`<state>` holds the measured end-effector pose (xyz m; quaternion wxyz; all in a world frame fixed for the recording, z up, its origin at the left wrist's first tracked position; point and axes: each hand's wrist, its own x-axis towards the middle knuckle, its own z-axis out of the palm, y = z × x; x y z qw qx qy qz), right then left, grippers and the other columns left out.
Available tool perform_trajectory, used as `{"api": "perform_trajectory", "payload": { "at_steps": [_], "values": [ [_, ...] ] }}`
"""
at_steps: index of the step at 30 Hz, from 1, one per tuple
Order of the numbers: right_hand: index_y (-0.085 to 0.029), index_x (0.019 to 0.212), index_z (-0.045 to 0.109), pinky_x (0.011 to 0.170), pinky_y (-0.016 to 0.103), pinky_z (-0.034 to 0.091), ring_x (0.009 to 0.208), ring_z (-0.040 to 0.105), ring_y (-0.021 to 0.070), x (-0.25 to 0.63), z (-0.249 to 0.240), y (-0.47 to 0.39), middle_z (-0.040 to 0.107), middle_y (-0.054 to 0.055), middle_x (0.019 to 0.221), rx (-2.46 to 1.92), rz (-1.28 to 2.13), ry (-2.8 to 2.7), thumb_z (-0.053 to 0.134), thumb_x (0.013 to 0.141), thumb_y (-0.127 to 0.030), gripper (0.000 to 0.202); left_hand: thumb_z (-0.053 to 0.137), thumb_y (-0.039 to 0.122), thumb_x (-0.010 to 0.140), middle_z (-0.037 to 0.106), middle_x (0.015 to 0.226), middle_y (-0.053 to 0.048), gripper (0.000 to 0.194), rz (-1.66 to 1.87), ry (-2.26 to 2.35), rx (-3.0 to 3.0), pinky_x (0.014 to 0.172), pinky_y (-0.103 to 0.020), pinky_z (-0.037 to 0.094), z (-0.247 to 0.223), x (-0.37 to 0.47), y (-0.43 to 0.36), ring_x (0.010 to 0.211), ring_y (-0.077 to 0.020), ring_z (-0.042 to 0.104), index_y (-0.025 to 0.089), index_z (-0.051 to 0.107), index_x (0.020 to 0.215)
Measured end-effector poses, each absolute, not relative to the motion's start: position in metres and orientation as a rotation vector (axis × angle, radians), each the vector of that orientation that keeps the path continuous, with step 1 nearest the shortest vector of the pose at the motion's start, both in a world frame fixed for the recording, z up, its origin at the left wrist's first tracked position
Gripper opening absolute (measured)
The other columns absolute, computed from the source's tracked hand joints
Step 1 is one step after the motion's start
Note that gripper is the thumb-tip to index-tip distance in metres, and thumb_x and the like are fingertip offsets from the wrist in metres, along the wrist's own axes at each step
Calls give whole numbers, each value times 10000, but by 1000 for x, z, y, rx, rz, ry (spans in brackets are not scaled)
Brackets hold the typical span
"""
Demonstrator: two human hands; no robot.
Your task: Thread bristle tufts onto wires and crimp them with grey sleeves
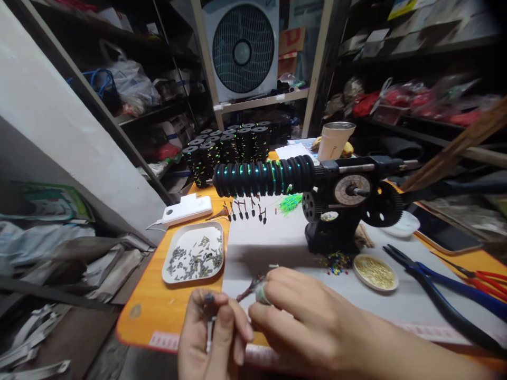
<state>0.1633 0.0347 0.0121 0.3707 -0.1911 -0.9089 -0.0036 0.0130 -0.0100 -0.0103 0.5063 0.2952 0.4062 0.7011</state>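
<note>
My left hand (214, 338) is low in the middle, thumb and fingers pinched round a small dark piece (208, 300). A thin pale strip shows below that piece. Close by on the right, my right hand (304, 311) is closed with its fingers curled. Something grey-green (261, 293) shows at its fingertips, and a thin dark-brown piece (247, 292) sticks out beside them; whether it is gripped I cannot tell. Beyond both hands, a ribbed black spool (263, 177) wound with shiny blue-green line sits on a black geared winder (344, 195).
A white tray (168, 272) of small grey pieces stands left, near a white power bank (188, 209). To the right are a dish (375, 273) of gold bits, colored beads (336, 263), blue-handled pliers (431, 295) and a phone (446, 229). Black spools (227, 145) stand behind.
</note>
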Motion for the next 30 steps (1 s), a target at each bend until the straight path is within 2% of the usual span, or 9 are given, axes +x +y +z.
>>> {"api": "perform_trajectory", "payload": {
  "at_steps": [4, 7, 10, 15, 19, 22, 25, 28, 30],
  "values": [
    [-132, 809, 626, 515, 260, 353, 595, 445, 136, 165, 12, 35, 517, 16, 675, -682, 256, -2075, 499, 906, -81, 167, 768, 347, 797, 720, 883, -34, 178, 1604, 839, 588, 501, -179, 441, -14, 16, -4, 483, -59, 540, 195, 675, 795],
    [-138, 832, 621, 568, 229, 394, 656, 501, 121, 166, 13, 36, 541, 9, 728, -743, 517, -1932, 564, 880, -85, 92, 744, 356, 815, 671, 771, -15, 183, 1510, 757, 554, 502, -172, 444, -20, 25, -4, 495, -67, 553, 178, 704, 805],
    [-152, 815, 677, 585, 231, 419, 676, 525, 130, 167, 14, 37, 546, 9, 721, -802, 693, -1864, 605, 907, -139, 117, 749, 384, 815, 652, 667, 1, 187, 1494, 762, 531, 529, -173, 464, -25, 33, -6, 504, -81, 559, 207, 715, 864],
    [-210, 905, 777, 564, 246, 413, 663, 551, 144, 166, 13, 38, 547, 11, 714, -855, 794, -1828, 638, 918, -191, 140, 770, 403, 795, 672, 784, -4, 189, 1534, 963, 672, 641, -224, 519, -26, 39, -8, 688, -150, 645, 236, 700, 849],
    [-162, 797, 719, 575, 248, 409, 657, 537, 141, 164, 14, 34, 553, 10, 694, -864, 751, -1844, 618, 873, -119, 133, 724, 440, 831, 677, 832, -26, 225, 1519, 1118, 771, 753, -248, 529, -27, 44, -11, 826, -186, 667, 221, 679, 853],
    [-152, 772, 692, 563, 251, 405, 644, 527, 142, 164, 16, 31, 556, 16, 691, -874, 729, -1875, 599, 852, -99, 134, 761, 481, 780, 714, 828, -25, 291, 1563, 1136, 607, 722, -243, 540, -30, 46, -12, 787, -178, 677, 227, 657, 879],
    [-152, 816, 727, 555, 252, 407, 645, 524, 148, 166, 17, 31, 552, 25, 690, -828, 712, -1923, 588, 879, -118, 156, 830, 422, 721, 676, 686, 24, 284, 1636, 1005, 466, 605, -176, 501, -27, 42, -12, 645, -121, 646, 236, 637, 816],
    [-162, 851, 745, 572, 245, 416, 673, 538, 148, 167, 18, 33, 555, 28, 708, -789, 700, -1947, 593, 897, -112, 167, 798, 331, 784, 568, 567, 52, 237, 1647, 792, 460, 477, -137, 402, -21, 33, -10, 473, -57, 531, 203, 606, 727],
    [-169, 841, 741, 581, 247, 415, 684, 539, 149, 167, 17, 34, 544, 25, 717, -806, 677, -1947, 603, 885, -100, 161, 762, 318, 821, 556, 573, 44, 247, 1662, 728, 485, 471, -146, 389, -19, 27, -9, 452, -48, 511, 182, 593, 703]
  ]
}}
